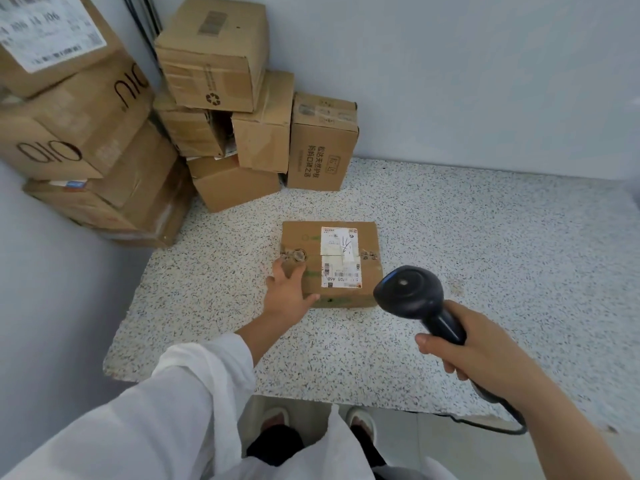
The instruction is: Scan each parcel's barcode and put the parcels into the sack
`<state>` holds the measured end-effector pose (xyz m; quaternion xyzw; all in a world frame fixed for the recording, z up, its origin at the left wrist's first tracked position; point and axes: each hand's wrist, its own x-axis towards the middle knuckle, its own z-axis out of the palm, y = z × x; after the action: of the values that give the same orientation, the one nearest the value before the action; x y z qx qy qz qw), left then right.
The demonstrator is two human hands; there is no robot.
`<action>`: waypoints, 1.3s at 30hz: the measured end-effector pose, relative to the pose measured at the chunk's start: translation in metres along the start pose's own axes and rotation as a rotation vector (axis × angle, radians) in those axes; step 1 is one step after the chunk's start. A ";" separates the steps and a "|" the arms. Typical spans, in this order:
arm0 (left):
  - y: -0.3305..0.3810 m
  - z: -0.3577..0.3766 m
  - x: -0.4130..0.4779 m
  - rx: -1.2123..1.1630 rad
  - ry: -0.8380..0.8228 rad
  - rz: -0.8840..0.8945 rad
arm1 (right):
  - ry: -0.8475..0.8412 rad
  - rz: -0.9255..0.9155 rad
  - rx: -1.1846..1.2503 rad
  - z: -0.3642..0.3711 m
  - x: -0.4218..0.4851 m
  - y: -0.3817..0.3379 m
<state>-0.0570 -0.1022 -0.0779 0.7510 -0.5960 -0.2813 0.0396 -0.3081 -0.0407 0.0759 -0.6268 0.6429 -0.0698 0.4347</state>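
- Your left sleeve [166, 410], white and loose, fills the near bottom-left. Below the table edge, your slippers [277, 419] show, partly covered by the white garment.
- Your left hand [289, 292] rests on the near-left corner of the parcel [369, 271]. Fingers are spread and laid over the top, and the thumb lies out along the near edge. The fingertips are blurred, so I can't tell how hard they press.
- Your right hand [485, 355] is wrapped round the handle of the scanner [412, 296], fingers clenched on it. The head is above the table, just right of the parcel's near-right corner, aimed up-left towards it.
- The parcel lies flat mid-table [485, 237], edges roughly square to you and slightly longer left-to-right. The tape seam also runs left-to-right.
- The label [341, 258] is on top, right of centre, with its long axis running away from you and the barcode [341, 274] at your end. The print is too small to read.
- The scanner cable [502, 420] drops below the table edge, and its far end is out of sight.
- A stack of boxes [225, 116] sits in the far-left corner, well apart from the parcel. The left ones are cut off by the frame.
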 end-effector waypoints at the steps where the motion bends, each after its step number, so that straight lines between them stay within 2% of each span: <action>1: 0.007 0.004 -0.006 -0.032 -0.006 -0.026 | 0.026 0.013 0.023 0.002 0.000 0.001; 5: 0.035 0.029 -0.040 -0.218 -0.054 -0.058 | 0.084 0.073 0.135 0.010 -0.002 0.005; 8: 0.044 0.048 -0.057 -0.303 0.000 -0.023 | 0.093 0.090 0.146 0.013 -0.006 0.010; 11: 0.044 0.049 -0.052 -0.242 0.097 -0.091 | 0.112 0.083 0.158 0.011 -0.011 0.015; 13: 0.044 0.042 -0.041 -0.152 0.101 -0.079 | 0.115 0.069 0.149 0.008 -0.014 0.018; 19: 0.038 0.025 -0.010 0.130 -0.077 -0.019 | 0.100 0.027 0.064 0.000 -0.021 0.019; 27: 0.047 0.007 0.010 0.191 -0.320 -0.039 | 0.072 -0.003 0.001 -0.012 -0.019 0.024; 39: 0.049 0.008 0.020 0.203 -0.317 -0.097 | 0.057 -0.031 -0.012 -0.019 -0.010 0.032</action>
<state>-0.1011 -0.1327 -0.0725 0.7252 -0.5832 -0.3363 -0.1443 -0.3462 -0.0342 0.0719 -0.6370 0.6456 -0.0903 0.4114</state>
